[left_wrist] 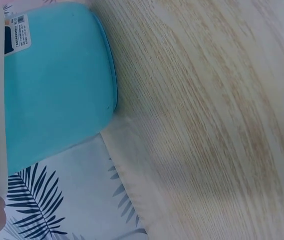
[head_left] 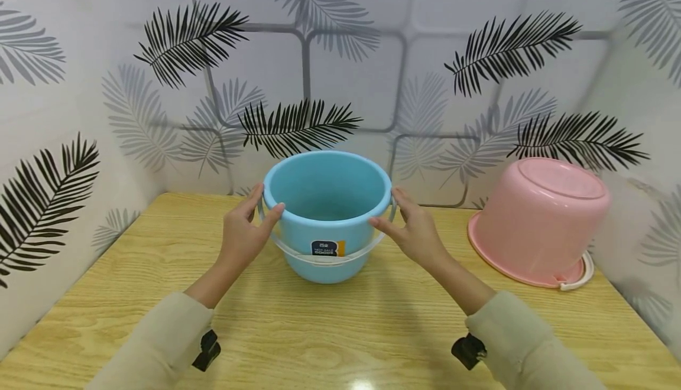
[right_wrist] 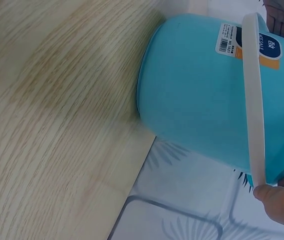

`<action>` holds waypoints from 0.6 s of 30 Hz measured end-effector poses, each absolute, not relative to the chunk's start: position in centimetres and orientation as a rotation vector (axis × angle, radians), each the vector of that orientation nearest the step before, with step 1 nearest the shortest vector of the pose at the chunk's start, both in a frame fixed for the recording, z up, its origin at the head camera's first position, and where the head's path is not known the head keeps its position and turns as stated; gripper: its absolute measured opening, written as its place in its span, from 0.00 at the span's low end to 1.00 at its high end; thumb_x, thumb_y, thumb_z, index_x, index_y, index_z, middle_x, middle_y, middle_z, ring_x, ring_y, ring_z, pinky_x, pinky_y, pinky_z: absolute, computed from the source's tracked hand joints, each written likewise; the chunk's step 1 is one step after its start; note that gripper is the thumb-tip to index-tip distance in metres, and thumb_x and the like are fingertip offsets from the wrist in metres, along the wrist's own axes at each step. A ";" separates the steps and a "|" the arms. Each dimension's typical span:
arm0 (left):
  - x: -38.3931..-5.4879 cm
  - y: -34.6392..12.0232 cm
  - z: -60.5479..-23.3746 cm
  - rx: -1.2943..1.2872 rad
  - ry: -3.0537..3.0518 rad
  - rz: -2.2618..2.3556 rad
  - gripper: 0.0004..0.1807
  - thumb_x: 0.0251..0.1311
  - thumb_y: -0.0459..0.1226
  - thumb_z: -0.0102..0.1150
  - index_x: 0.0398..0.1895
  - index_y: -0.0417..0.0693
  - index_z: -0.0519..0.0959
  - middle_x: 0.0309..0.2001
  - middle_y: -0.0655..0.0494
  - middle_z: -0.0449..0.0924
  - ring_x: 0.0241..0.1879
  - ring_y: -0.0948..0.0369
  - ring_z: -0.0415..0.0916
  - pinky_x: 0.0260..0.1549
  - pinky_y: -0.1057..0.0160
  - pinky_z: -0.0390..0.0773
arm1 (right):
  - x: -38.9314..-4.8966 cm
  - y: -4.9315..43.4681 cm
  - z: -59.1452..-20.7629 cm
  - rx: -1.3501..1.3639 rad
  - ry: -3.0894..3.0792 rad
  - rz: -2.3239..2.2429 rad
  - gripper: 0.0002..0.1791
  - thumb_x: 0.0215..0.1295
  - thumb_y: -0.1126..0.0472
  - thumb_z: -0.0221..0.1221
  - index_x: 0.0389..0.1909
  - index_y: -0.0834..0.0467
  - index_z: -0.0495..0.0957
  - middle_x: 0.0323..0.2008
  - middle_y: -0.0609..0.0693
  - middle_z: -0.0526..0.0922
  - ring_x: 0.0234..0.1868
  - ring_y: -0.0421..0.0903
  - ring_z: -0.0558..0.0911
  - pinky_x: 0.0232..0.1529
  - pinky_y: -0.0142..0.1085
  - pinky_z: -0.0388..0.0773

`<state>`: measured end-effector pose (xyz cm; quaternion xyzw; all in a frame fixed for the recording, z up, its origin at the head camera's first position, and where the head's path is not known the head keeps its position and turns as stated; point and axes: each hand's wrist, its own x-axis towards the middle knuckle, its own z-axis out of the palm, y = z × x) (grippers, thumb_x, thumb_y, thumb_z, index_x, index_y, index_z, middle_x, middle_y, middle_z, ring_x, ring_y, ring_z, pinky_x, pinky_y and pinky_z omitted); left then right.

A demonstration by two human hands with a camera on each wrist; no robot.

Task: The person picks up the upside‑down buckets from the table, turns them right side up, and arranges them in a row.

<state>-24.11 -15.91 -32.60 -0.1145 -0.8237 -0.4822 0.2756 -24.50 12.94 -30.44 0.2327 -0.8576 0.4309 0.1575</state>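
Note:
A light blue plastic bucket (head_left: 327,242) stands upright on the wooden table, its mouth facing up. Its white handle (head_left: 319,258) hangs down across the front, just below a dark and orange label (head_left: 327,248). On the left side of the rim, my left hand (head_left: 246,227) grips with the thumb at the front edge and the fingers on the outside. Mirroring it, my right hand (head_left: 417,230) holds the right side of the rim, near the handle's end. The right wrist view shows the right hand (right_wrist: 281,200) close to where the handle (right_wrist: 253,100) joins the bucket.
A pink bucket (head_left: 542,218) rests upside down at the right of the table, its white handle (head_left: 580,275) by the rim. Behind the table (head_left: 319,343) rises a wall (head_left: 362,83) with a leaf pattern. More patterned wall flanks both sides.

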 end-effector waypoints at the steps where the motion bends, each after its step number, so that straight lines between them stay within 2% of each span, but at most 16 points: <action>1: -24.1 -16.0 -32.6 -0.306 -2.212 -1.296 0.34 0.58 0.40 0.59 0.64 0.31 0.62 0.66 0.40 0.61 0.67 0.48 0.59 0.58 0.52 0.68 | -24.5 12.9 -30.4 0.667 -2.454 1.232 0.42 0.56 0.55 0.64 0.68 0.65 0.57 0.68 0.61 0.59 0.71 0.58 0.54 0.64 0.50 0.62; 18: -23.9 -16.8 -32.8 -0.306 -2.162 -1.286 0.33 0.58 0.37 0.59 0.63 0.30 0.62 0.65 0.38 0.62 0.66 0.46 0.60 0.57 0.51 0.68 | -24.3 12.0 -30.3 0.693 -2.470 1.190 0.42 0.56 0.54 0.64 0.67 0.66 0.57 0.68 0.63 0.58 0.71 0.59 0.53 0.63 0.50 0.63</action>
